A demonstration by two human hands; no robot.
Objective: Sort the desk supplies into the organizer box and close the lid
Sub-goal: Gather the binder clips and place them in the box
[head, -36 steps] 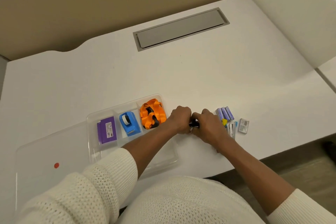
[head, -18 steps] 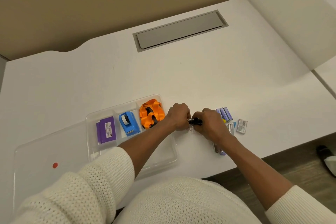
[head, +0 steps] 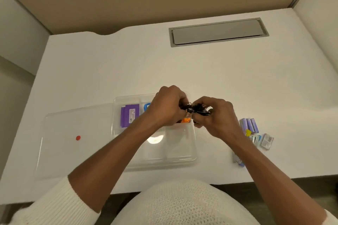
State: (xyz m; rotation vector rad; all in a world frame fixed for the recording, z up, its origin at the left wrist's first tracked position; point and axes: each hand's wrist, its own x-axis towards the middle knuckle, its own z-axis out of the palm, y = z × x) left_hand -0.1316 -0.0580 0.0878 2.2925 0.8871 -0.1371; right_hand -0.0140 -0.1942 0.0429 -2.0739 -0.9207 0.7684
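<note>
A clear organizer box (head: 190, 157) sits on the white desk, its lid (head: 73, 144) with a red dot lying flat to its left. Inside it I see a purple pack (head: 129, 117), a bit of a blue tape dispenser (head: 146, 106) and an edge of an orange item (head: 186, 120), mostly hidden by my hands. My left hand (head: 167, 106) and my right hand (head: 217, 117) are raised together over the box's back right corner, both gripping a bunch of black binder clips (head: 196, 110).
On the desk to the right lie purple staple boxes (head: 249, 125), a yellow piece (head: 248, 132), a small clear box (head: 267, 141) and more small packs (head: 237, 160) near my right forearm. A grey cable hatch (head: 218, 32) is set into the desk at the back. Partition walls surround the desk.
Both hands lifted the black binder clips off the desk and moved left over the box's corner. The head camera swung, so the box now sits centred.
</note>
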